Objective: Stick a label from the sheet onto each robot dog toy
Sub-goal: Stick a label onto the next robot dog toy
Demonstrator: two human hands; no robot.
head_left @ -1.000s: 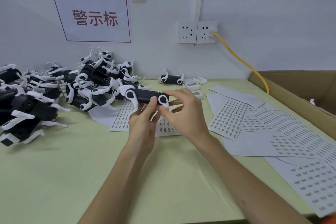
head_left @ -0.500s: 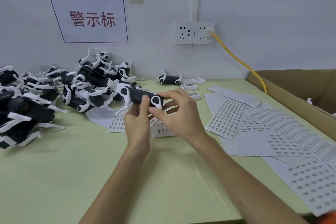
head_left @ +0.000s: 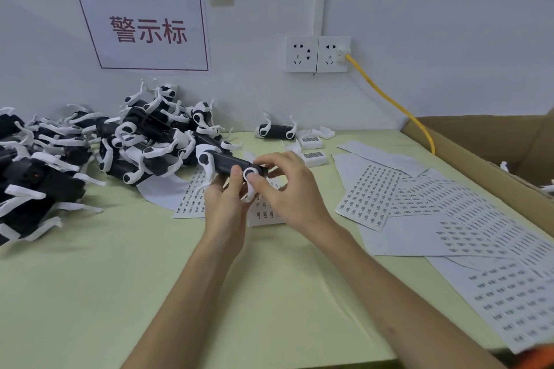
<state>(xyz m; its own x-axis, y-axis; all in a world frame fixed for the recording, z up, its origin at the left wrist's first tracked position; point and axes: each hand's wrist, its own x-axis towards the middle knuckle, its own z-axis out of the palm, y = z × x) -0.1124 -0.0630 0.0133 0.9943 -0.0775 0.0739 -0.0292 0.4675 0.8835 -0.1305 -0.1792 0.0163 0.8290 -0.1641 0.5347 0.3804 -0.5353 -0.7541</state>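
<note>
Both hands are drifting slightly left with the robot dog toy, held just above the desk at frame centre. Left hand is gripping its body from below; right hand is pinching the white hip joint. Any label is hidden, so pressing firmly while steadying the body seems wise.

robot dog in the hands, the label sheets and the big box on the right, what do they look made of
Robot dog toy: likely hard plastic, black body and white legs with a slight sheen. Label sheets: thin white paper, probably sticker stock, lying flat with printed rows. Box: brown corrugated cardboard, matte, with a thick folded rim.
</note>
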